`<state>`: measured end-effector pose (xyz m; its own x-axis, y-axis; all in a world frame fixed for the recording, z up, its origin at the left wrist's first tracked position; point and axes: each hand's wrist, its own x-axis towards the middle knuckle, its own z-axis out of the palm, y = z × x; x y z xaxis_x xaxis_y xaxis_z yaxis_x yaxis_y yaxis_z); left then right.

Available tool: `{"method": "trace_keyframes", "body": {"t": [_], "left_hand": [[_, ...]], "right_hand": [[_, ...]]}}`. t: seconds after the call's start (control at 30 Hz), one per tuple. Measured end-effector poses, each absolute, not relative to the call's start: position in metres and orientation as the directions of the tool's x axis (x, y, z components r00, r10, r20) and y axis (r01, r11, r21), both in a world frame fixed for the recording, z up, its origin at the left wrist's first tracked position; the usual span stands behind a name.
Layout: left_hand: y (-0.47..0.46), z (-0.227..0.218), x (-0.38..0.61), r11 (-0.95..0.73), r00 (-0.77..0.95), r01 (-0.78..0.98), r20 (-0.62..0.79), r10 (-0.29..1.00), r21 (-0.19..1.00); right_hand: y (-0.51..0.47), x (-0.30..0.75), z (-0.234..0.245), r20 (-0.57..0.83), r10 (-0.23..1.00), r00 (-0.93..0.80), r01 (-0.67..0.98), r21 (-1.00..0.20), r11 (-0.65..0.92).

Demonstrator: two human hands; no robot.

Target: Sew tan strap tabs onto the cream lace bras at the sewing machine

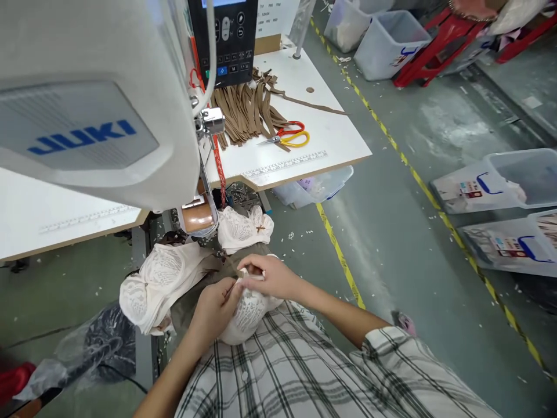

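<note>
My left hand (215, 307) and my right hand (270, 276) meet in my lap, both pinched on a pale lace bra cup (248, 313). The right fingers also pinch a thin pale strap end at the cup's top edge. More lace cups (156, 284) hang to the left, and another lace cup (243, 229) lies under the sewing machine head (100, 116). The machine's needle area (198, 215) is just above and left of my hands.
On the white table (331, 145) lie a pile of brown straps (248, 107) and red-and-yellow scissors (289, 136). Clear plastic bins (500, 186) stand on the floor at right, beyond a yellow floor line (343, 261). A control panel (228, 35) is mounted behind the machine.
</note>
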<state>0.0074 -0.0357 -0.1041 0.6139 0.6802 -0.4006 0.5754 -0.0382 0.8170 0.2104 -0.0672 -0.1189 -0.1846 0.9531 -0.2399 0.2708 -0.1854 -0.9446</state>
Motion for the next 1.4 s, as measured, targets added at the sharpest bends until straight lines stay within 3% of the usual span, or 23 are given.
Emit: {"method": "trace_keyframes", "body": {"t": [0.13, 0.23, 0.33, 0.43, 0.53, 0.67, 0.73, 0.93, 1.17, 1.3, 1.4], "left_hand": [[-0.037, -0.101, 0.016, -0.117, 0.640, 0.594, -0.380, 0.668, 0.796], [-0.038, -0.102, 0.019, -0.102, 0.633, 0.590, -0.381, 0.674, 0.801], [-0.037, -0.103, 0.017, -0.067, 0.629, 0.577, -0.391, 0.672, 0.814], [-0.036, -0.104, 0.014, -0.036, 0.620, 0.569, -0.400, 0.675, 0.821], [-0.037, -0.107, 0.015, -0.038, 0.622, 0.570, -0.401, 0.673, 0.821], [-0.041, -0.112, 0.020, -0.067, 0.643, 0.578, -0.403, 0.651, 0.814], [-0.041, -0.114, 0.019, -0.091, 0.658, 0.585, -0.406, 0.634, 0.806], [-0.025, -0.118, -0.009, -0.188, 0.704, 0.607, -0.414, 0.577, 0.772], [0.018, -0.127, -0.059, -0.160, 0.597, 0.719, -0.483, 0.640, 0.676], [0.036, -0.131, -0.070, -0.049, 0.424, 0.783, -0.475, 0.771, 0.620], [0.038, -0.135, -0.065, 0.099, 0.191, 0.704, -0.322, 0.927, 0.703]], "right_hand": [[-0.059, 0.211, -0.126, -0.306, 0.917, -0.256, 0.154, -0.949, -0.274], [-0.058, 0.209, -0.133, -0.415, 0.867, -0.275, -0.053, -0.894, -0.445], [-0.058, 0.211, -0.133, -0.421, 0.828, -0.371, -0.248, -0.814, -0.525], [-0.058, 0.216, -0.132, -0.366, 0.842, -0.396, -0.203, -0.860, -0.469], [-0.056, 0.216, -0.134, -0.342, 0.891, -0.298, -0.252, -0.872, -0.419], [-0.046, 0.220, -0.146, -0.465, 0.884, 0.045, -0.664, -0.675, -0.321], [-0.037, 0.236, -0.153, -0.532, 0.825, 0.189, -0.748, -0.623, -0.231], [-0.020, 0.330, -0.158, -0.565, 0.692, 0.449, -0.772, -0.636, -0.019], [-0.031, 0.404, -0.130, -0.573, 0.676, 0.463, -0.783, -0.622, 0.010], [-0.028, 0.417, -0.117, -0.452, 0.668, 0.592, -0.699, -0.700, 0.146], [-0.020, 0.400, -0.118, -0.280, 0.670, 0.688, -0.496, -0.855, 0.153]]}}
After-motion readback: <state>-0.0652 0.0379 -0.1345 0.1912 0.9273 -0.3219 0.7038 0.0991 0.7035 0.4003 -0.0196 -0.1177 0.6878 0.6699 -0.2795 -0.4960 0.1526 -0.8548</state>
